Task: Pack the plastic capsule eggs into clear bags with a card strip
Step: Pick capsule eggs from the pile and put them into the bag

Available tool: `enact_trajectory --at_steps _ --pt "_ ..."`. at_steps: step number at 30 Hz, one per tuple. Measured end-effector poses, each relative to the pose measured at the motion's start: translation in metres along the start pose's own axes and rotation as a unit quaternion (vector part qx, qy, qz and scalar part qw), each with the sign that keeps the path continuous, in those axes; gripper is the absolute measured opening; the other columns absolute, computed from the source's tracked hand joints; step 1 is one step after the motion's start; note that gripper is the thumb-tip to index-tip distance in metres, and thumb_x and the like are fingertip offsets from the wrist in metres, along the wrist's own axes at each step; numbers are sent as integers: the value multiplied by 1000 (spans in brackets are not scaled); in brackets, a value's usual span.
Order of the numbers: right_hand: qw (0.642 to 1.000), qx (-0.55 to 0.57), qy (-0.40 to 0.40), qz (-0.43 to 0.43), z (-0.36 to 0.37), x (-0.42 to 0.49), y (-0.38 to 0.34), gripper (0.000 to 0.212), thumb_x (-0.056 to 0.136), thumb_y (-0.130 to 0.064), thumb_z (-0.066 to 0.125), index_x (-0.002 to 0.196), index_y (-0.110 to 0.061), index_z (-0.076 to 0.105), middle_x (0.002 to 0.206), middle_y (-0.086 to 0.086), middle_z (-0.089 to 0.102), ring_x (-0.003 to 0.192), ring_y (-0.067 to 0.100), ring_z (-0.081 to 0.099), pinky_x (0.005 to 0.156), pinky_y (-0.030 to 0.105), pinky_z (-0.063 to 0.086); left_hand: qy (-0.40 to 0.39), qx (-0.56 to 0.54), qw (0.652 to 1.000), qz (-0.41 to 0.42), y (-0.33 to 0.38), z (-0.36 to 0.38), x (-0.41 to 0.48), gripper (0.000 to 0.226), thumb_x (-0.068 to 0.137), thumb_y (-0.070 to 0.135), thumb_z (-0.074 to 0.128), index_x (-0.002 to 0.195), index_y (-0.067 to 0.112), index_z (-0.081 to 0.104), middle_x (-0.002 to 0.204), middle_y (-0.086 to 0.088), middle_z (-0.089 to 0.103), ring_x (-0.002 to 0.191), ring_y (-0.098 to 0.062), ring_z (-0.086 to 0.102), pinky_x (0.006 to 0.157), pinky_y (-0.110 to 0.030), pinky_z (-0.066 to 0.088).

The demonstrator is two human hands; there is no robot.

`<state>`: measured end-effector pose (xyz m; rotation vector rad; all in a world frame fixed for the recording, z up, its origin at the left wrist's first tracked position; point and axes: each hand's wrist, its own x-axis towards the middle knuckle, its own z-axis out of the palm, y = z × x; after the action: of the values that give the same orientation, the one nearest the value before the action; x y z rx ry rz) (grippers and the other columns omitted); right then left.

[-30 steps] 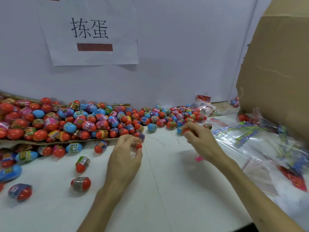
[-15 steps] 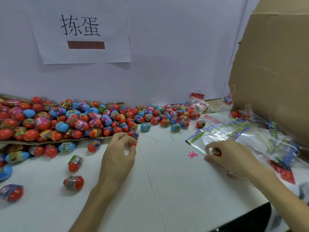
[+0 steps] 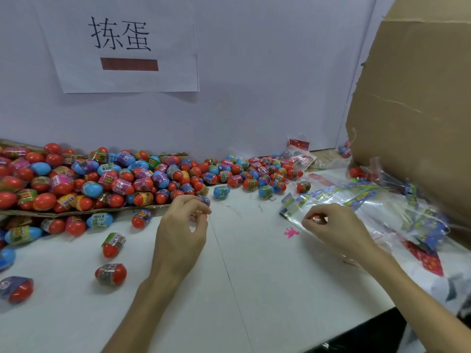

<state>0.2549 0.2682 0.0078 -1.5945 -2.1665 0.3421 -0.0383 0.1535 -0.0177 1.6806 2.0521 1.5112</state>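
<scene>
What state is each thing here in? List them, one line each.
left hand, pinches a capsule egg at its fingertips.
right hand, pinches a red capsule egg over the clear bags.
egg heap, piled loose on a cardboard sheet.
clear bags, lying flat in a loose pile.
cardboard box, standing, its edge torn.
paper sign, stuck flat on the wall.
</scene>
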Motion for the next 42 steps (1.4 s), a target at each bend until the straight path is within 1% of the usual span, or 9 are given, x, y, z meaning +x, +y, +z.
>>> enact_trajectory --at_steps 5,10,14,18,21,27,32,37,42 --pt "941 334 40 -33 4 10 -50 21 89 -16 76 71 -28 76 61 -4 64 46 8 51 44 26 42 -80 -204 973 -70 16 -3 -3 15 102 12 62 104 24 71 89 5 77 74 -17 75 63 -22 57" --pt "903 411 17 -127 26 15 -123 6 92 -21 75 86 -23 76 68 -9 67 51 5 57 45 19 45 -216 -340 904 -141 20 0 -2 64 89 54 74 145 35 51 132 13 69 118 -10 69 96 -34 60" --pt "914 339 -97 -199 55 15 -168 11 97 -27 68 103 -24 77 83 -20 69 77 -3 65 65 12 49 -146 -431 872 -181 18 -1 2 71 90 68 61 145 24 54 132 1 71 118 -17 71 97 -36 59" --pt "889 381 -148 -205 67 16 -180 21 105 -23 55 110 -20 75 78 -13 70 57 2 60 48 18 46 -57 -494 841 -213 9 -10 8 52 100 39 55 130 -3 62 109 -18 76 94 -31 74 87 -40 61" --pt "856 477 -139 -143 70 17 -173 25 107 -23 49 100 -19 74 80 -2 69 56 10 57 46 21 46 -26 -494 836 -238 2 -15 12 34 108 17 50 137 3 60 119 -18 75 109 -34 72 97 -46 58" --pt "848 518 -103 -43 72 18 -156 39 106 -22 50 71 -27 68 80 6 63 52 14 56 45 23 47 32 -484 830 -275 0 -18 11 21 108 7 48 118 7 67 108 -8 80 103 -23 77 80 -28 63" --pt "852 515 -93 -1 73 19 -154 26 101 -32 59 82 -15 67 85 7 58 48 9 55 48 20 49 58 -474 830 -290 -1 -18 13 20 107 6 51 115 8 69 109 -10 79 103 -23 77 89 -36 60" --pt "857 495 -146 -9 75 16 -161 20 102 -27 56 86 -17 63 88 11 55 47 9 55 48 19 49 100 -461 825 -311 -4 -18 13 15 100 6 64 111 -1 71 99 -15 80 88 -20 78 73 -26 62" --pt "845 507 -170 -4 77 14 -161 17 99 -19 52 86 -14 60 89 8 56 50 9 55 49 20 50 125 -446 827 -318 -6 -17 15 13 95 13 73 100 1 74 100 -19 79 94 -29 76 90 -41 61"
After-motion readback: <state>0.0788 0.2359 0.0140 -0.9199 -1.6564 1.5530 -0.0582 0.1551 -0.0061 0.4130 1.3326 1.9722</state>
